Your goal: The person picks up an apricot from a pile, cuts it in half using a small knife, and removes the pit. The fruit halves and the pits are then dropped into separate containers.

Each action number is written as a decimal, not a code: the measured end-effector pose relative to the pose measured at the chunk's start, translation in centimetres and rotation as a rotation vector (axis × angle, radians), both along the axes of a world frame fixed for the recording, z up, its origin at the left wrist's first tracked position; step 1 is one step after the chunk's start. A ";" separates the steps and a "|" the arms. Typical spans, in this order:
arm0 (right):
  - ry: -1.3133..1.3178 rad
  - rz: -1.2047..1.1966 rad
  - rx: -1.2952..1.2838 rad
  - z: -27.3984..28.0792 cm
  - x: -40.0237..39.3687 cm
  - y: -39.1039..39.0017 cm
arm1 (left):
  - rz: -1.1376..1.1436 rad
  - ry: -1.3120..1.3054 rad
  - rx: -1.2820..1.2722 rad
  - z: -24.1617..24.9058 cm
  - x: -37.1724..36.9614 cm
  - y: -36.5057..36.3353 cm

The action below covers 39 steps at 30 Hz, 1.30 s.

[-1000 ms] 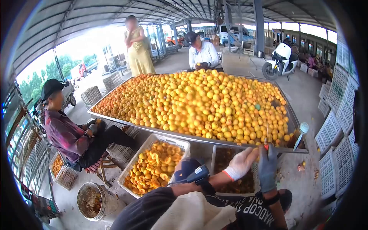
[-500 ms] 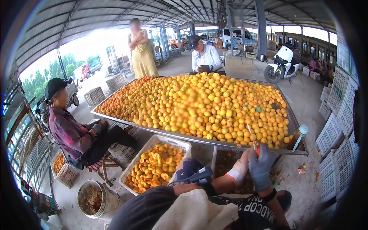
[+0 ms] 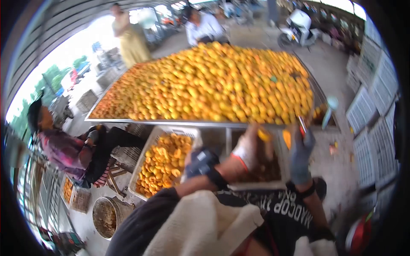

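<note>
My left hand [image 3: 250,149], in a white covering with an orange edge at the wrist, is closed on a piece of apricot [image 3: 264,135] over a crate under the table's front edge. My right hand [image 3: 302,155], in a grey glove, grips a small red-handled knife [image 3: 303,125] pointing up. Between the hands, right by the grey fingers, shows an orange apricot half [image 3: 287,138], blurred by motion. Just beyond, whole apricots [image 3: 205,85] are heaped on the metal-rimmed table [image 3: 171,122].
A white crate [image 3: 197,137] of apricot halves stands left of my legs, near a dirty bucket [image 3: 128,210]. A seated person [image 3: 64,149] is at left; two people are behind the table. A pale-topped bottle [image 3: 332,103] stands at its right corner. Stacked crates [image 3: 363,111] line the right.
The view has tilted down and blurred. My hands have drawn apart: the left now has an apricot piece, the right keeps the knife, and an apricot half shows between them.
</note>
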State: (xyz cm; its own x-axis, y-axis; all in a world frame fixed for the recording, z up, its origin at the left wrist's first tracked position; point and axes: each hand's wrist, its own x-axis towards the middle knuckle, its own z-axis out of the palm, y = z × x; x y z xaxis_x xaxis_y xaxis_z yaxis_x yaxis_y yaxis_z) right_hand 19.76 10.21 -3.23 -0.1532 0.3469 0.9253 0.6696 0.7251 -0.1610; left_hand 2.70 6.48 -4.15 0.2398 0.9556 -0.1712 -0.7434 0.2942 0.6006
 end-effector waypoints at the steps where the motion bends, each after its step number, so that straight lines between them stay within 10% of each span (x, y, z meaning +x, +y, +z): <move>1: 0.430 0.388 -0.455 3.0 -1.5 -2.7 | -0.005 0.001 -0.012 1.1 0.5 -0.6; 3: 0.416 0.500 -0.483 1.9 -3.0 -2.5 | -0.006 -0.044 -0.092 3.5 2.2 -1.7; 4: -0.113 0.255 -0.026 1.8 -2.6 -1.8 | 0.013 -0.083 -0.154 4.4 2.9 -2.2; 6: 0.184 0.351 -0.513 2.3 -2.9 -2.9 | 0.074 0.281 0.346 0.1 1.8 -1.5; 8: 0.406 0.396 -0.603 3.0 -2.8 -2.9 | -0.141 -0.211 0.036 -0.6 0.3 -0.8; 10: 0.404 0.352 -0.585 3.5 -2.4 -2.6 | 0.193 0.937 0.412 -1.2 -0.2 -0.6; 14: 0.075 0.196 -0.625 3.4 -2.6 -3.1 | 0.153 0.066 0.111 0.3 -0.1 -1.3; 15: 0.020 0.184 -0.701 3.4 -2.8 -3.2 | 0.373 0.523 0.253 0.1 0.3 -0.7; 21: 0.148 0.385 -0.761 3.1 -2.7 -2.7 | 0.123 0.582 0.123 2.7 -1.1 -2.6; 32: 0.984 1.115 -0.819 7.5 -2.1 -4.0 | -0.249 0.198 0.279 3.6 -0.7 -3.6; 39: 1.016 1.332 -0.684 7.0 -1.9 -2.5 | -0.305 0.249 0.260 4.1 0.5 -4.3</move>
